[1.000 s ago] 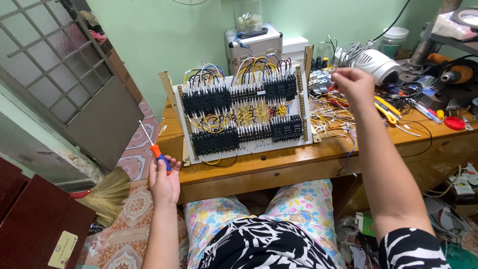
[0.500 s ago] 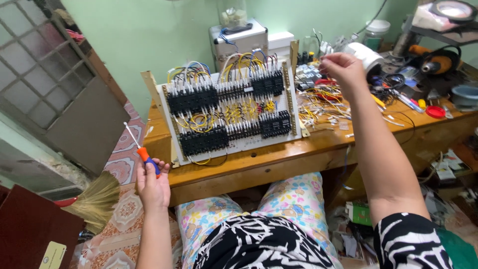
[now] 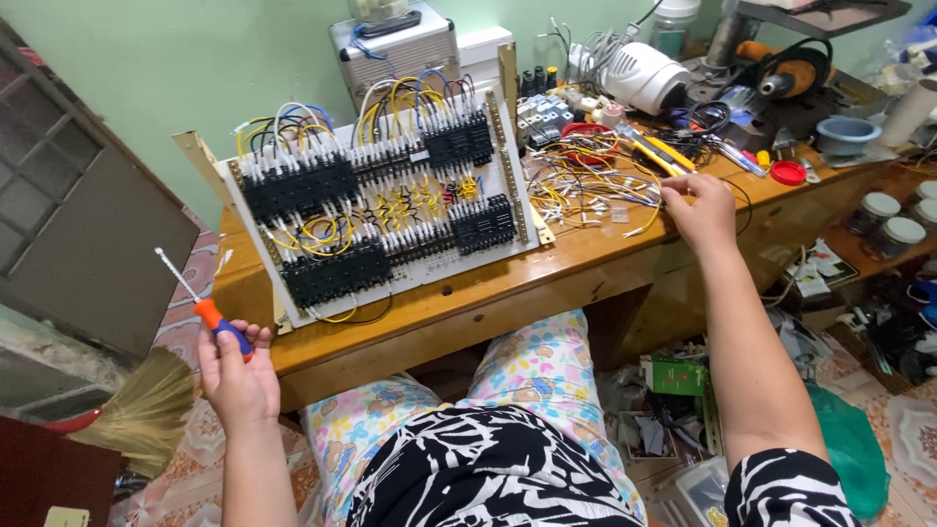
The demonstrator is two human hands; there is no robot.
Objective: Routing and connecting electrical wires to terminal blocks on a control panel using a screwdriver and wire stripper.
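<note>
A white wiring panel [image 3: 390, 210] with black terminal blocks and yellow, white and blue wires leans tilted on a wooden table [image 3: 547, 278]. My left hand [image 3: 237, 376] is below the table's left corner and grips a screwdriver [image 3: 200, 303] with an orange and blue handle, its shaft pointing up and left. My right hand [image 3: 701, 210] is over the table's front edge, to the right of the panel, with its fingers pinched on a thin yellow wire [image 3: 652, 222] from a loose pile of yellow and white wires [image 3: 586, 185].
Behind the wire pile lie yellow-handled tools [image 3: 656, 148], a white round device [image 3: 644, 76], a grey bowl [image 3: 845, 135] and a red lid [image 3: 787, 173]. A silver case [image 3: 395, 44] stands behind the panel. A straw broom [image 3: 146, 410] lies at left. Clutter and jars [image 3: 893, 220] are at right.
My right hand has come down from the back of the wire pile to the table's front edge with a wire in it. My left hand still holds the screwdriver at the same spot.
</note>
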